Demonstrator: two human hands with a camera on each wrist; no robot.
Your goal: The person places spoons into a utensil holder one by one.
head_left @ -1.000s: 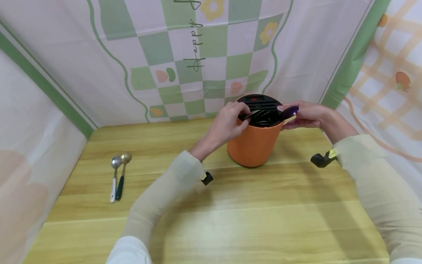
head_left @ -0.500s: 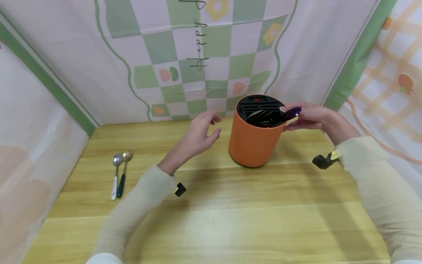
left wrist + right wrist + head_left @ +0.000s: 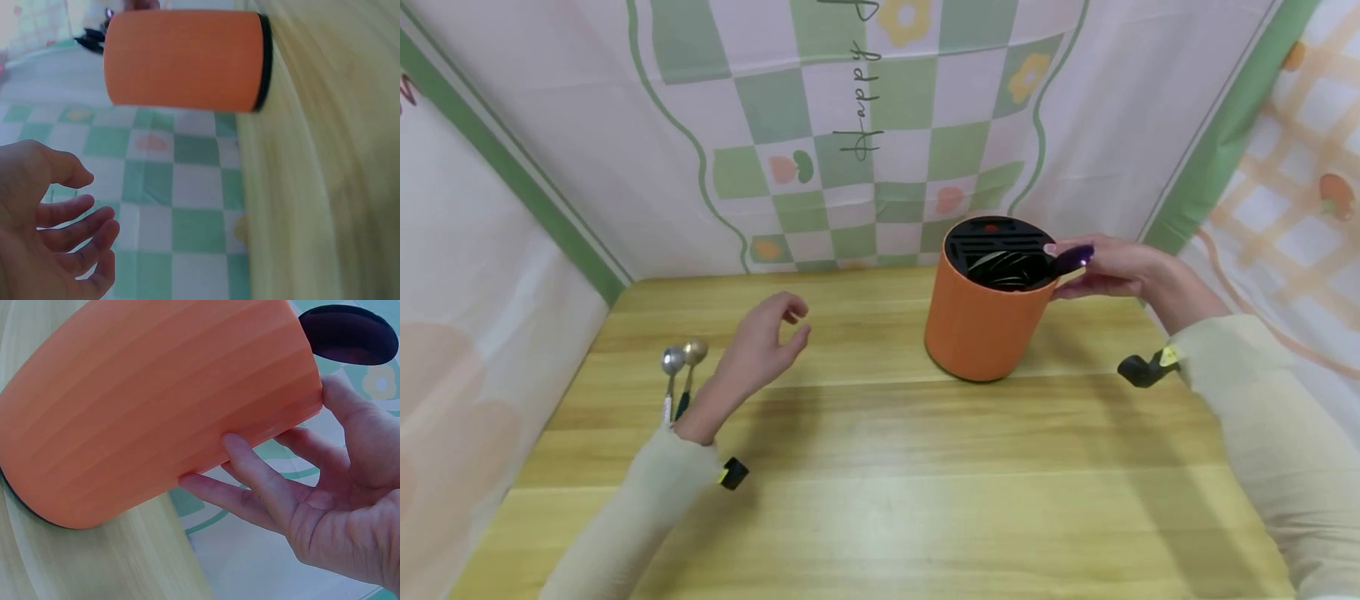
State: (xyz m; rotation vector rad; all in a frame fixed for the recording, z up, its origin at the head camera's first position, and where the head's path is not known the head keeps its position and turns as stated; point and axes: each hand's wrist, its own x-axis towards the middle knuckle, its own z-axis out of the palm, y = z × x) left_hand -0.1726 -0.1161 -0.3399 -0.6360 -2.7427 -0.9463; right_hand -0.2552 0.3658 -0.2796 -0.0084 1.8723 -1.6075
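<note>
An orange utensil holder (image 3: 988, 333) with a black slotted top stands at the back right of the table. My right hand (image 3: 1112, 265) holds its right side, thumb at the rim and fingers against the outer wall (image 3: 156, 412). A glossy purple spoon (image 3: 1073, 259) leans out over the rim beside the thumb; other dark utensils sit inside. My left hand (image 3: 760, 342) is in the air over the left half of the table, fingers loosely bent and holding nothing, as the left wrist view also shows. Near its wrist lie two spoons, a silver one (image 3: 672, 360) and a gold-toned one (image 3: 695, 351), handles partly hidden by the arm.
The wooden table (image 3: 887, 467) meets a checked fabric backdrop (image 3: 850, 192) close behind the holder. More fabric hangs at the left and right sides. Small black devices sit on both wrists, the right one (image 3: 1142, 369) near the sleeve cuff.
My left hand has left the holder's top and moved left and toward me, close to the two spoons. My right hand stays at the holder. The view shifts slightly.
</note>
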